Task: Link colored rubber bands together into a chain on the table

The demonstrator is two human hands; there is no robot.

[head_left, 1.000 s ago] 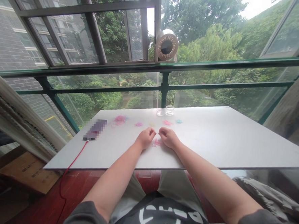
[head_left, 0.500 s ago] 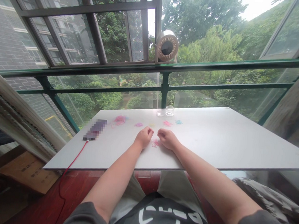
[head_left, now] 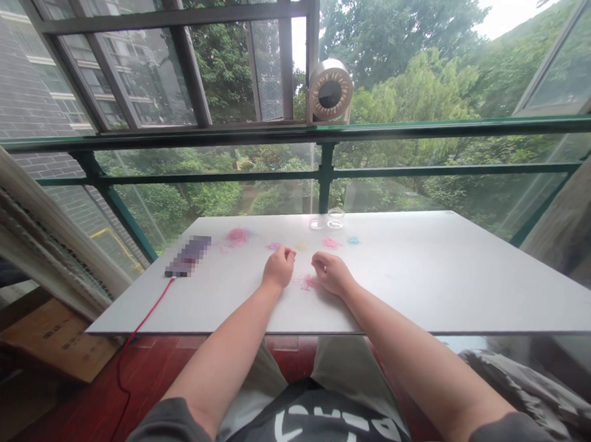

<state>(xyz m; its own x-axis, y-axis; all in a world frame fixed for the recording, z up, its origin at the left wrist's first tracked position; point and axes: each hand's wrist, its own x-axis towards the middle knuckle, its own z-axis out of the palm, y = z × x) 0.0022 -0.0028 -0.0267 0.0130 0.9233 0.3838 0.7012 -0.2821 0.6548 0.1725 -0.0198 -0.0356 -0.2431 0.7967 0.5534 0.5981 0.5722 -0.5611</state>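
Fingers of the left hand (head_left: pixel 278 268) and right hand (head_left: pixel 333 274) curl inward, tips close to the thumbs; whether either pinches a strand, I cannot tell. The hands stand apart, with a red-pink pile (head_left: pixel 308 283) on the surface (head_left: pixel 447 277) between them. It should handle as light, soft and tangly, best taken by a loose strand at its edge. Just beyond lie a purple pile (head_left: pixel 273 246), yellow pile (head_left: pixel 301 247), pink pile (head_left: pixel 331 242) and blue pile (head_left: pixel 353 240), then two clear dishes (head_left: pixel 335 223). White lettering (head_left: pixel 356 421) on the shirt (head_left: pixel 256 441) and dark print on the carton (head_left: pixel 57 353) cannot be read with confidence.
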